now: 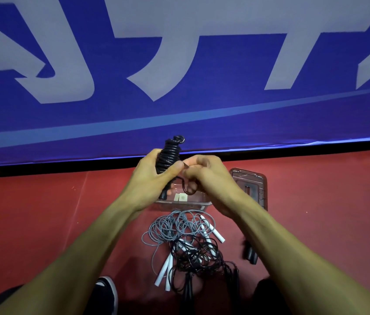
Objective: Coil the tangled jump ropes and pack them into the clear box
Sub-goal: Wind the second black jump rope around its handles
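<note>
Both forearms extend forward over the red floor. The left hand [154, 176] grips an upright black coiled jump rope [170, 155]; the right hand [204, 176] pinches its loose end beside the coil. The clear box [180, 202] sits directly below the hands, its lid [251, 185] just right. Tangled grey and black ropes [188, 237] lie nearer the person.

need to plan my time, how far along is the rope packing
Early. In hand: the left hand holds a wound black rope above the clear box while the right hand handles its loose end. Left: the grey rope and another black rope lie tangled on the floor.
</note>
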Demonstrator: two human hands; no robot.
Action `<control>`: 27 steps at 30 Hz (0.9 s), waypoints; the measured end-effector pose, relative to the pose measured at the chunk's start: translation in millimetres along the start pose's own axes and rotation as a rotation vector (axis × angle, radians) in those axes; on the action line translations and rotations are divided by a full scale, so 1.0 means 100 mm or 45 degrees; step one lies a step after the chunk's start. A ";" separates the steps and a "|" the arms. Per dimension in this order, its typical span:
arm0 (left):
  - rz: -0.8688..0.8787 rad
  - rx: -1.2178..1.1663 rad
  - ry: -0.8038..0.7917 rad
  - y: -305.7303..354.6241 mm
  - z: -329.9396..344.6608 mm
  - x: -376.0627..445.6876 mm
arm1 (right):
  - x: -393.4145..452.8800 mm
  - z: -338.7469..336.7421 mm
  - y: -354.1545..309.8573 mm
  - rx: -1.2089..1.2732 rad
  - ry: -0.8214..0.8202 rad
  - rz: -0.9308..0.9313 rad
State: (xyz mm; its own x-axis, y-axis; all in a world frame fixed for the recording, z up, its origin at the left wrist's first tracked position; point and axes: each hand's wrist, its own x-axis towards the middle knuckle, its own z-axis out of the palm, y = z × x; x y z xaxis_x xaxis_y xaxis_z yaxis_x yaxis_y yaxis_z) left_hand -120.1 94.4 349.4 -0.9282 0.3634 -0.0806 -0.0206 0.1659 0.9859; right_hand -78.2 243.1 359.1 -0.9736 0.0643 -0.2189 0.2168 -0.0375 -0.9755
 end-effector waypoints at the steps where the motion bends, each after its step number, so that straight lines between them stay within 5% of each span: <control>1: -0.032 -0.059 -0.045 0.00 -0.01 0.00 | 0.00 -0.01 -0.02 0.088 0.007 0.030; 7: -0.068 -0.091 -0.086 -0.04 -0.06 0.01 | -0.01 -0.06 -0.02 0.175 -0.032 0.091; 13: 0.028 0.045 -0.010 -0.08 -0.02 -0.01 | 0.01 -0.08 0.03 -0.384 0.022 0.039; 22: -0.096 -0.128 -0.120 0.05 0.15 0.00 | -0.02 -0.12 -0.01 -0.003 0.005 0.022; 27: 0.049 -0.051 -0.164 -0.01 0.16 -0.06 | -0.04 -0.19 0.04 -0.214 0.057 -0.007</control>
State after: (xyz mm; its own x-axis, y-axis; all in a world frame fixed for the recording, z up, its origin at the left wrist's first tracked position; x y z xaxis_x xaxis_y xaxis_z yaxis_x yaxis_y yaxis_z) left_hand -108.7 106.7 346.7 -0.8734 0.4836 -0.0579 -0.0031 0.1134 0.9935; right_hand -72.0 261.2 355.7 -0.9715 0.1082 -0.2109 0.2242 0.1302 -0.9658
